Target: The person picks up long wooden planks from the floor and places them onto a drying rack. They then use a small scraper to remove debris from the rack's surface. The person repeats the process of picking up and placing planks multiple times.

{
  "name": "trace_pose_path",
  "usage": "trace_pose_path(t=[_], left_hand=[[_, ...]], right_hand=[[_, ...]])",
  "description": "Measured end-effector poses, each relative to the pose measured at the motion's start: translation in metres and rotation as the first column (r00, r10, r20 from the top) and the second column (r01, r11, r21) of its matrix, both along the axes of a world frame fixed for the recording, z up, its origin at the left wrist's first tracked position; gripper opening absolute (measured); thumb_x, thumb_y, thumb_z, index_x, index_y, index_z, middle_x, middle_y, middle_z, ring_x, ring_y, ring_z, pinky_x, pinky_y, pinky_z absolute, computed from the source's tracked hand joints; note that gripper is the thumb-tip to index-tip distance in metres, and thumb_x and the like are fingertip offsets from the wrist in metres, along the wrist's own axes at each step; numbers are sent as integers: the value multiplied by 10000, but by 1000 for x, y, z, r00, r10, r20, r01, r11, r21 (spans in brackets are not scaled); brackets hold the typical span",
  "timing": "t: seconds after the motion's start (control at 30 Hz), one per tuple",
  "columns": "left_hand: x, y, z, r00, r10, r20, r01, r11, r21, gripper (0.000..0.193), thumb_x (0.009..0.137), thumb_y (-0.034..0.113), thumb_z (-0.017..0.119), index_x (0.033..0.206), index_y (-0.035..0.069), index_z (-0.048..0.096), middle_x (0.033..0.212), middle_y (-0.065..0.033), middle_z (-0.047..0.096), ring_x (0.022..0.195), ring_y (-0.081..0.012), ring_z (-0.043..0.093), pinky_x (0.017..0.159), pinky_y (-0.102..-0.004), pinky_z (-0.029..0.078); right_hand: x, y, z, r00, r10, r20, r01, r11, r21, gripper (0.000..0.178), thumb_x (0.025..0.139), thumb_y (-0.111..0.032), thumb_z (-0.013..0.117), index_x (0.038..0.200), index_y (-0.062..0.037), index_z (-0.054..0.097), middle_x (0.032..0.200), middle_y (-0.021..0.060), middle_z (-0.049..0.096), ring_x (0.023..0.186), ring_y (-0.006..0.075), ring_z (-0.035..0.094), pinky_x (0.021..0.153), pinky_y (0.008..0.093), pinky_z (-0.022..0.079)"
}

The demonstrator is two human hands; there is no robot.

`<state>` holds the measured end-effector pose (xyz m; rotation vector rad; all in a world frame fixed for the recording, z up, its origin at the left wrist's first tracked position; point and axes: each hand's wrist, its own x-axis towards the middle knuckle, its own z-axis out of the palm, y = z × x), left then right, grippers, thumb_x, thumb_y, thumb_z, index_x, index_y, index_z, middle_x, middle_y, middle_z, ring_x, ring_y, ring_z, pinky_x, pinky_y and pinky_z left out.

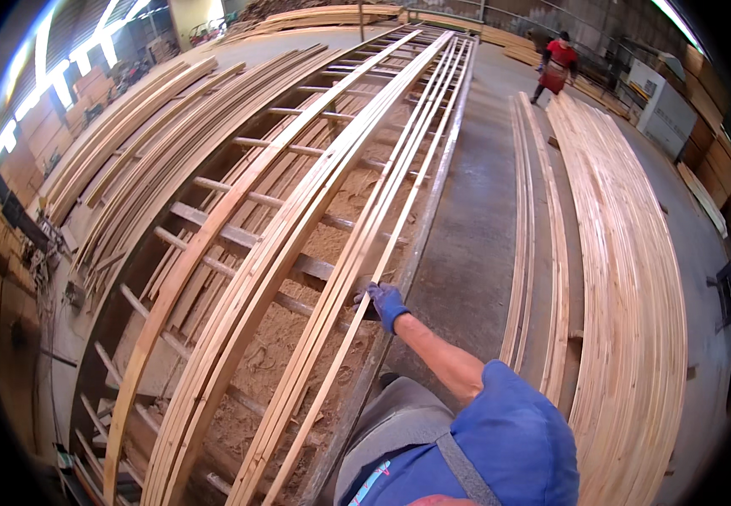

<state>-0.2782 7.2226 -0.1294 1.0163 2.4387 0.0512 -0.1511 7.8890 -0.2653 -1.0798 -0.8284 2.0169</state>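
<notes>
**Gloved right hand on a narrow strip at the roller rack**

A person in a blue shirt and grey apron stands at the right side of the roller rack (312, 268), reaching over its edge. The right hand (389, 305), in a blue glove, curls its fingers over a narrow strip (333, 375); how firmly they press cannot be told. The left hand is out of view, so its fingers cannot be told.

The strip runs lengthwise on the roller rack, near its right edge. Just left of it lie several slim boards (318, 337), then a group of thicker boards (266, 282), and nearest the rack's left side a single board (190, 260). Sawdust (277, 346) shows beneath the rollers.

Right of the rack, across a strip of floor, lies a wide pile of pale planks (627, 295). Beyond that pile's far end is a co-worker in red (558, 67). More stacked timber (155, 169) lies left of the rack.
</notes>
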Motion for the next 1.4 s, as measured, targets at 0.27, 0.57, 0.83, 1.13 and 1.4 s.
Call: trace_pose_path(t=[0.27, 0.57, 0.83, 1.13, 1.4], left_hand=[[-8, 8, -70, 989, -74, -129, 36, 961, -275, 279, 888, 358, 599, 931, 86, 639, 823, -199, 645, 746, -408, 645, 637, -514, 480], [-5, 265, 23, 971, 8, -239, 13, 996, 84, 505, 816, 255, 656, 1261, 36, 558, 1025, -228, 649, 930, -410, 614, 803, -486, 504], [-16, 492, -43, 934, -126, -333, 275, 850, 450, 704, 769, 402, 747, 1312, 11, 531, 1208, -219, 617, 1072, -391, 596, 931, -476, 455], [28, 802, -9, 833, -434, -343, 552, 610, 569, 774, 746, 422, 772, 1307, -46, 514, 1183, -276, 611, 1052, -417, 616, 914, -468, 489], [76, 1117, -2, 845, -412, -341, 533, 692, 487, 875, 789, 530, 716, 1388, -37, 424, 1279, -289, 550, 1179, -410, 557, 986, -488, 458]], right_hand=[[35, 59, 100, 588, 433, 683, -698, 699, 158, 339, 966, -343, 522, 1008, -27, 638, 930, 162, 704, 709, 216, 694, 629, 349, 549], [-2, 165, 117, 505, -60, 861, -761, 441, 476, 394, 938, -343, 497, 1181, -64, 633, 1054, 198, 687, 987, 374, 655, 888, 445, 503], [83, 179, 108, 536, -31, 843, -767, 398, 503, 324, 921, -307, 577, 1144, -88, 661, 1055, 199, 681, 984, 360, 655, 856, 433, 513], [327, 263, 21, 328, -152, 932, -634, 696, 337, 318, 933, -339, 564, 1077, -74, 666, 1050, 208, 670, 976, 394, 640, 823, 443, 518], [497, 364, -20, 178, 87, 980, -553, 833, 27, 403, 902, -403, 542, 1114, -86, 672, 1047, 219, 670, 1011, 408, 630, 876, 455, 506]])
